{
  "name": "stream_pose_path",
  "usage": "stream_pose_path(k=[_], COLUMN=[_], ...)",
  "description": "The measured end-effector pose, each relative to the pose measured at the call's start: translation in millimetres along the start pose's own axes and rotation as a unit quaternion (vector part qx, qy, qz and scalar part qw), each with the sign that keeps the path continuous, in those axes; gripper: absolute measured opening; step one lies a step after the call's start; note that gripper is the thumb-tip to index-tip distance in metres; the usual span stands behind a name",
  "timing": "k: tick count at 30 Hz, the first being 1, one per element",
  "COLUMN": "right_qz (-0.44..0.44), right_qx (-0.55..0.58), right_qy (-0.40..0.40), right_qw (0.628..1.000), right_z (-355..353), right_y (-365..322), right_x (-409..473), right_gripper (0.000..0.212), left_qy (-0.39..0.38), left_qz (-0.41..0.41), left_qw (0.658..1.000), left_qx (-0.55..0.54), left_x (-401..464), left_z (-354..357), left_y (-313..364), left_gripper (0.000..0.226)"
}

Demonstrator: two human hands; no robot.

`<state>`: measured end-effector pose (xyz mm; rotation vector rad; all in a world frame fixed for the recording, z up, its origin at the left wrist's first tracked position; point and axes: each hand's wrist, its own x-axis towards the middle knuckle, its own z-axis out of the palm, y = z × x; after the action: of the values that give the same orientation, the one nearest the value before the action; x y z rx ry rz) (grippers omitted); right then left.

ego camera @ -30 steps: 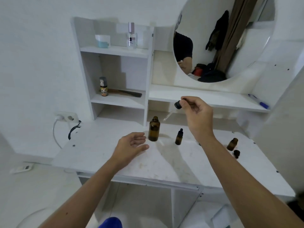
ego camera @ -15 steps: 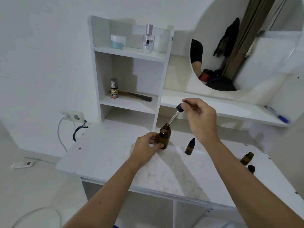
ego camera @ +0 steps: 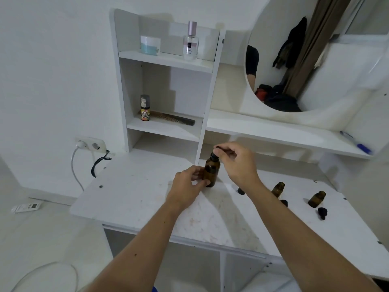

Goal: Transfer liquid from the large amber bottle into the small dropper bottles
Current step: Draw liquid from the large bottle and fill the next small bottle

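Your left hand (ego camera: 187, 189) gripped the large amber glass bottle (ego camera: 211, 171) mid-worktop; right-hand fingers (ego camera: 221, 151) pinched its black dropper top (ego camera: 214, 155). Two small amber bottles (ego camera: 316, 199) stood uncapped at right, apparently unfilled.

White table (ego camera: 130, 199); large amber bottle (ego camera: 211, 171); small bottles (ego camera: 316, 199) (uncapped); caps (ego camera: 321, 213).

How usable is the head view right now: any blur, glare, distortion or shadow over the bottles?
Head view: wide-angle bowing bends the shelf unit; light is dim and even, no glare; soft shadows lie on the tabletop beside the large amber bottle; hands and small bottles look slightly soft.
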<state>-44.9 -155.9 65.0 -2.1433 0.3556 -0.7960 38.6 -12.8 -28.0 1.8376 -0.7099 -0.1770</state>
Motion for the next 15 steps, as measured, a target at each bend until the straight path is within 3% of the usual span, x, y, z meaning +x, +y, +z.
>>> stream_pose_path(k=[15], right_qz=[-0.013], right_qx=[-0.026], right_qy=[0.043], right_qw=[0.999], right_z=[5.1], right_y=[2.2], right_x=[-1.6], right_gripper=[0.005], left_qy=[-0.004], left_qz=[-0.009], left_qw=[1.0], left_qx=[0.019], left_x=[1.7], left_z=[1.9], left_y=[-3.2], left_gripper=[0.041])
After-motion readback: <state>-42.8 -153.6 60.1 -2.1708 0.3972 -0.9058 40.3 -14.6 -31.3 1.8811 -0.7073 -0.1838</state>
